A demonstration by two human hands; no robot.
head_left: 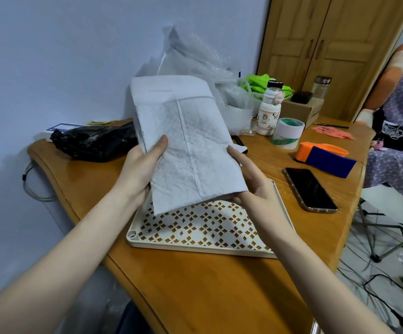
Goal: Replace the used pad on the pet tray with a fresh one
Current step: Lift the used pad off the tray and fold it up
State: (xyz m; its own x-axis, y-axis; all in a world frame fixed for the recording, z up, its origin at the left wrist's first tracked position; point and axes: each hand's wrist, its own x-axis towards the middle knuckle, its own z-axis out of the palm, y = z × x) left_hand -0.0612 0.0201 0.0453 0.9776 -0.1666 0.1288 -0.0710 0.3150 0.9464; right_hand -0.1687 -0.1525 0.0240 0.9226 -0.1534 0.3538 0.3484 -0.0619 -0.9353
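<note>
Left hand (145, 165) and right hand (251, 179) pinch the folded pad (186, 141) by its side edges, raised over the tray's (195, 247) far edge. Judged light, limp; hold corners when unfolding.

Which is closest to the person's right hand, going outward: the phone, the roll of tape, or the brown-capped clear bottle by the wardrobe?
Measured from the right hand in the head view:
1. Phone, just to its right on the table.
2. Roll of tape, farther back and right.
3. Clear bottle, farthest, at the table's back by the wardrobe.
</note>
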